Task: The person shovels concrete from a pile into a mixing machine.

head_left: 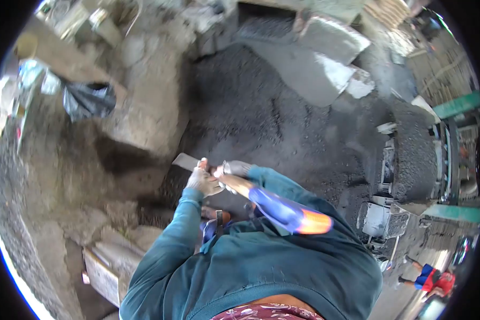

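Observation:
My left hand (202,182), in a pale worn glove, is closed around the lower part of a wooden-handled tool (239,185). Close beside it, my right hand (230,172), gloved too, is also closed at the handle. Past my left hand a flat grey metal blade (185,161) sticks out; its join to the handle is hidden by my hands. Toward my chest the tool runs into a wide blue part with a blurred orange end (314,222). Dark, loose, grainy material (261,122) covers the ground beyond my hands.
A brown earthen mound (149,96) rises at the left, with a black plastic bag (89,100) on it. Pale slabs (335,40) lie at the back. On the right stand a grey box-like object (381,220) and green beams (456,213). A person in red (442,281) is farther off.

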A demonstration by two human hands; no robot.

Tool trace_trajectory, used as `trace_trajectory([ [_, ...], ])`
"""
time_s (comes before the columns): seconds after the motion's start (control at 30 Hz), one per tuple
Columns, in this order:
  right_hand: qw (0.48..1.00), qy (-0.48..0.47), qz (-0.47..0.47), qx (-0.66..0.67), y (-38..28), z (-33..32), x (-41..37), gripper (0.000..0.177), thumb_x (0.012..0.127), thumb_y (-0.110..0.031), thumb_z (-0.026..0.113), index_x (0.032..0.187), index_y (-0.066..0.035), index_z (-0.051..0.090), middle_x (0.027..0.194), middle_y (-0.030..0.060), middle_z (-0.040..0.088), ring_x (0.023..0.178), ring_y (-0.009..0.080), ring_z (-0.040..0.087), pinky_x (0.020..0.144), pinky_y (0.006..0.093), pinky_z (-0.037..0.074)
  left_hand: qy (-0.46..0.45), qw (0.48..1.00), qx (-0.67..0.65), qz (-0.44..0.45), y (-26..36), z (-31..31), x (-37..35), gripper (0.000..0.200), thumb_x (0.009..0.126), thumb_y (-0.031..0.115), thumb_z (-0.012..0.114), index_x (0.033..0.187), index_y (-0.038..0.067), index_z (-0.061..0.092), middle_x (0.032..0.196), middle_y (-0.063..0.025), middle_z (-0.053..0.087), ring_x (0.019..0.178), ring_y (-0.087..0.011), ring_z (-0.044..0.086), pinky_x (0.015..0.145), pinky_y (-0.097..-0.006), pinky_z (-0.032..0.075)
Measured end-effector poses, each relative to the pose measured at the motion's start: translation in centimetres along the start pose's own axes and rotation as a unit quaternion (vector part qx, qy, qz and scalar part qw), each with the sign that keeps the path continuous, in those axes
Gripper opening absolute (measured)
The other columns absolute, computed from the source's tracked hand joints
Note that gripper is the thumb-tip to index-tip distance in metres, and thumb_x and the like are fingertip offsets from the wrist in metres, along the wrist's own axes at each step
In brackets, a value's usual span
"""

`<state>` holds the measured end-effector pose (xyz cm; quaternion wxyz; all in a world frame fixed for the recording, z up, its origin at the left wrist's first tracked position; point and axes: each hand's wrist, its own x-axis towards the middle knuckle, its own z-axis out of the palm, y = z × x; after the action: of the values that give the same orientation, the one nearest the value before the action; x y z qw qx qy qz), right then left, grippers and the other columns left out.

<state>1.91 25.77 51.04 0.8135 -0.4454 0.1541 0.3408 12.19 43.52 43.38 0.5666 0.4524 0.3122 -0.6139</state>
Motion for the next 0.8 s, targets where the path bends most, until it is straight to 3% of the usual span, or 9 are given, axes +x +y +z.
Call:
trace_trajectory([
  [0.07, 0.990, 0.118, 0.059, 0.053, -2.6, -0.8, -9.3, 0.028, 0.091, -0.031, 0.061, 0.099, -0.004, 0.060, 0.075, 0.0075, 0.064, 0.053, 0.0186, 0.060, 0.048, 0.0340, 0.051, -0.002, 0.997, -0.065, 0.041, 0.4, 6.2, 8.2, 0.039, 0.096, 0.046, 0.044, 0.093, 0.009, 0.057, 0.085, -0.0142, 0.063, 0.076, -0.0315, 0.061, 0.071, -0.0520, 0.052],
  [0.2, 0.927, 0.229, -0.267, 0.129, 1.4, -8.8, -27.3, 0.067, 0.092, -0.038, 0.064, 0.144, -0.002, 0.042, 0.110, 0.0147, 0.064, 0.084, 0.0204, 0.066, 0.064, 0.0329, 0.055, -0.012, 0.984, -0.049, 0.169, 0.6, 21.0, 11.4, 0.011, 0.081, 0.017, 0.059, 0.079, 0.013, 0.050, 0.060, -0.0065, 0.047, 0.055, -0.0262, 0.049, 0.062, -0.0482, 0.048],
  [0.3, 0.800, 0.220, -0.453, 0.327, 8.9, -8.4, -41.4, 0.077, 0.090, -0.045, 0.065, 0.147, -0.002, 0.038, 0.117, 0.0177, 0.061, 0.095, 0.0246, 0.065, 0.085, 0.0407, 0.055, -0.063, 0.981, -0.012, 0.183, -1.3, 29.5, 13.7, 0.013, 0.077, 0.015, 0.059, 0.071, 0.015, 0.047, 0.059, -0.0059, 0.047, 0.053, -0.0256, 0.048, 0.060, -0.0473, 0.049],
  [0.4, 0.708, 0.374, -0.537, 0.266, 18.1, -4.1, -46.8, 0.075, 0.087, -0.039, 0.070, 0.146, -0.004, 0.040, 0.126, 0.0165, 0.059, 0.113, 0.0308, 0.061, 0.096, 0.0452, 0.052, -0.058, 0.988, 0.022, 0.138, -3.0, 36.1, 18.1, 0.012, 0.078, 0.018, 0.060, 0.072, 0.015, 0.049, 0.059, -0.0047, 0.046, 0.053, -0.0232, 0.047, 0.060, -0.0480, 0.050],
  [0.57, 0.674, 0.573, -0.310, 0.347, 29.1, 5.9, -43.8, 0.086, 0.072, -0.007, 0.073, 0.149, -0.001, 0.035, 0.138, 0.0215, 0.051, 0.128, 0.0341, 0.050, 0.106, 0.0450, 0.044, -0.223, 0.959, 0.172, 0.024, -11.2, 46.8, 19.6, 0.008, 0.083, 0.009, 0.057, 0.079, 0.011, 0.050, 0.069, -0.0045, 0.051, 0.055, -0.0211, 0.050, 0.058, -0.0415, 0.051],
  [0.6, 0.636, 0.598, -0.291, 0.392, 30.3, 8.3, -41.6, 0.089, 0.068, -0.003, 0.074, 0.149, -0.003, 0.036, 0.139, 0.0198, 0.052, 0.128, 0.0308, 0.051, 0.110, 0.0403, 0.041, -0.265, 0.924, 0.258, 0.095, -13.9, 48.5, 18.1, 0.009, 0.082, 0.010, 0.059, 0.079, 0.012, 0.050, 0.069, -0.0039, 0.051, 0.055, -0.0212, 0.050, 0.057, -0.0424, 0.050],
  [0.7, 0.634, 0.713, -0.080, 0.288, 34.4, 14.2, -33.4, 0.077, 0.065, -0.009, 0.081, 0.136, -0.001, 0.052, 0.127, 0.0116, 0.062, 0.117, 0.0247, 0.057, 0.099, 0.0355, 0.047, -0.368, 0.883, 0.292, -0.007, -20.5, 52.8, 14.7, 0.011, 0.080, 0.010, 0.062, 0.079, 0.014, 0.051, 0.071, -0.0022, 0.052, 0.054, -0.0207, 0.051, 0.060, -0.0431, 0.049],
  [0.77, 0.575, 0.720, -0.073, 0.383, 34.4, 17.1, -28.2, 0.063, 0.073, -0.007, 0.076, 0.133, -0.004, 0.057, 0.115, 0.0143, 0.066, 0.104, 0.0238, 0.063, 0.088, 0.0390, 0.053, -0.429, 0.840, 0.297, -0.148, -24.0, 54.8, 10.9, 0.012, 0.079, 0.012, 0.063, 0.079, 0.015, 0.052, 0.073, -0.0010, 0.053, 0.055, -0.0198, 0.053, 0.061, -0.0429, 0.049],
  [0.8, 0.410, 0.679, -0.186, 0.580, 35.4, 17.8, -23.6, 0.060, 0.074, -0.003, 0.071, 0.132, -0.002, 0.057, 0.107, 0.0142, 0.066, 0.089, 0.0229, 0.065, 0.076, 0.0370, 0.055, -0.444, 0.821, 0.287, -0.213, -25.9, 55.2, 9.4, 0.015, 0.076, 0.010, 0.064, 0.083, 0.015, 0.052, 0.072, -0.0028, 0.054, 0.056, -0.0193, 0.054, 0.060, -0.0387, 0.048],
])
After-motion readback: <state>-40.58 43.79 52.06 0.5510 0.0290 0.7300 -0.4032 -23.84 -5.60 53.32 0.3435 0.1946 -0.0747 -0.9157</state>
